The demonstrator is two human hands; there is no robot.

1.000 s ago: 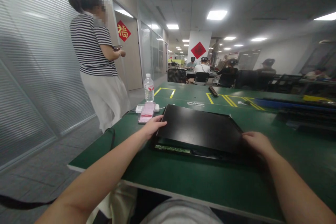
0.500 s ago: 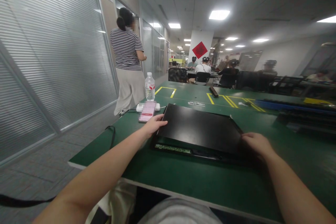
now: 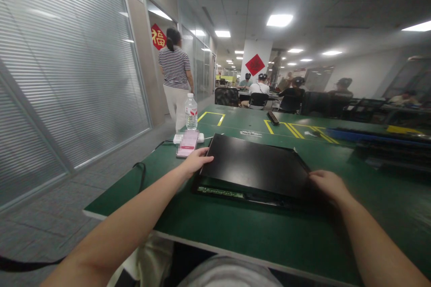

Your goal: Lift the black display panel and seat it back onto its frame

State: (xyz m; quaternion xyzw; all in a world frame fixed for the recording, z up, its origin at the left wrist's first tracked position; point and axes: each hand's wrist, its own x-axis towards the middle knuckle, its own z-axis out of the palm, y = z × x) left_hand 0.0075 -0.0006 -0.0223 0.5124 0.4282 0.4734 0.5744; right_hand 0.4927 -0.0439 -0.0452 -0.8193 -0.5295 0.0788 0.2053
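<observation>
1. Head view, what is hidden: the left hand (image 3: 197, 161) has its thumb on top of the panel's left edge, its other fingers mostly out of sight. The right hand (image 3: 326, 183) is curled in at the right edge, its fingertips hard to make out in shadow. Both hands are nearly closed, with the panel's edges between them.
2. Part of the phone (image 3: 188, 143) is pixelated, and the dark stack (image 3: 400, 150) at far right is too blurred to name.
3. Materials and shapes: the desk (image 3: 235, 228) is smooth and dark green, marked with yellow tape (image 3: 221, 120). A clear plastic bottle (image 3: 191, 112) stands upright beyond the phone.
4. The black panel (image 3: 257, 168) lies at the middle of the desk, before the wearer: a thin, flat rectangle, satiny, with a pale sheen across its face. A darker frame (image 3: 278, 203) shows beneath, and a narrow green circuit strip (image 3: 220, 193) runs along the near left side.
</observation>
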